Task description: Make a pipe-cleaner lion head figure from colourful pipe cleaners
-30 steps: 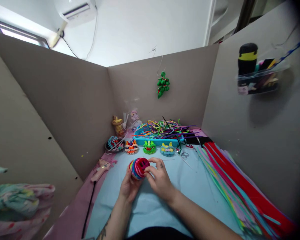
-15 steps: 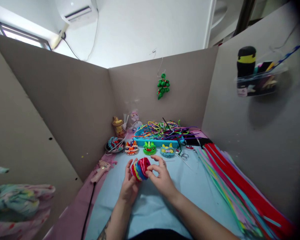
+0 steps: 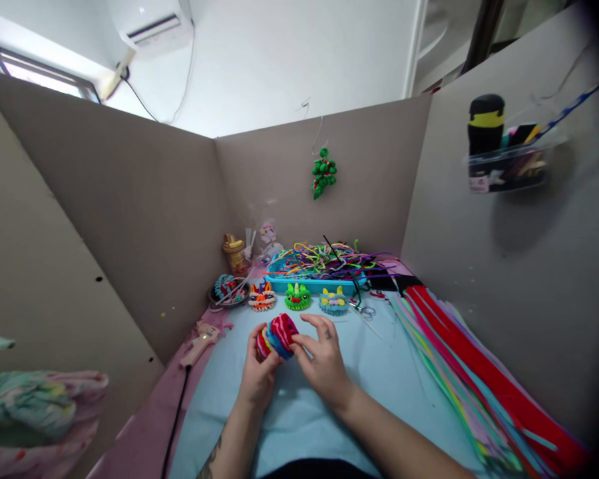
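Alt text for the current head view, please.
The left hand grips a striped fuzzy cylinder while the right hand pinches its end, above blue cloth. Behind sit three fuzzy animal figures and a blue tray heaped with pipe cleaners.

Three fuzzy animal heads, one striped fuzzy cylinder and two hands occupied the lower centre; one blue tray sat mid-frame, one air conditioner upper left.

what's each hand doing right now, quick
Left hand: closed around the striped roll, holding it.
Right hand: fingertips at the roll's right edge; whether they grip it cannot be told.
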Action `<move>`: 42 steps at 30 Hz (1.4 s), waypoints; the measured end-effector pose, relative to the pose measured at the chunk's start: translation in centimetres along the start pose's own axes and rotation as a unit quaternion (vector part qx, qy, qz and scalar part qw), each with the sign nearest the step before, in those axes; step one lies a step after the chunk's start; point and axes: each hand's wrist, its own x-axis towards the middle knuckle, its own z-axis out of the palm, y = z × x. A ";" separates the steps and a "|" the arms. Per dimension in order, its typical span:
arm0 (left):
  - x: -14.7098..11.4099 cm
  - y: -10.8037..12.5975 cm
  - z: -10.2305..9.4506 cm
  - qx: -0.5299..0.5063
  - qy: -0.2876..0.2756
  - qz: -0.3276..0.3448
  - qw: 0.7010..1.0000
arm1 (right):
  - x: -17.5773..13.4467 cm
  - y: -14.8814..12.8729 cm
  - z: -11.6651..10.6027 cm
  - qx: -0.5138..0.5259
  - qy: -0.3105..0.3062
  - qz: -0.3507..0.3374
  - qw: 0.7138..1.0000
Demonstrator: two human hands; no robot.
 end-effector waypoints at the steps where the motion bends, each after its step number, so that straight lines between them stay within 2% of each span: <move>1: 0.0 0.0 0.0 0.000 0.000 0.001 1.000 | 0.0 0.1 0.0 0.000 -0.001 -0.003 1.000; 7: 0.0 -0.1 -0.2 -0.006 0.008 -0.008 1.000 | 0.0 0.3 -0.2 -0.011 0.013 -0.009 1.000; 11: 0.1 -0.2 -0.2 -0.004 0.007 -0.011 1.000 | -0.1 0.1 -0.2 -0.034 0.027 -0.039 0.998; 17: 0.1 -0.3 -0.1 0.031 0.006 0.011 0.999 | -0.3 -0.1 -0.1 -0.056 0.012 -0.068 0.996; 24: 0.1 -0.7 -0.4 0.073 -0.002 0.030 0.997 | -0.3 0.4 0.2 0.016 -0.004 0.024 1.000; 29: 0.0 -0.6 -0.4 0.085 -0.028 0.038 0.995 | -0.5 0.3 0.3 0.081 -0.041 0.090 0.992; 32: -0.2 -0.4 -0.2 0.073 -0.038 0.038 0.996 | -0.4 0.3 0.2 0.096 -0.053 0.103 0.989; 37: -0.4 -0.1 0.1 0.050 0.001 0.031 0.998 | 0.0 0.7 -0.1 0.097 -0.052 0.083 0.990; 42: -0.4 -0.3 -0.2 0.138 0.035 0.101 0.985 | 0.2 1.2 0.0 0.124 -0.026 0.143 0.982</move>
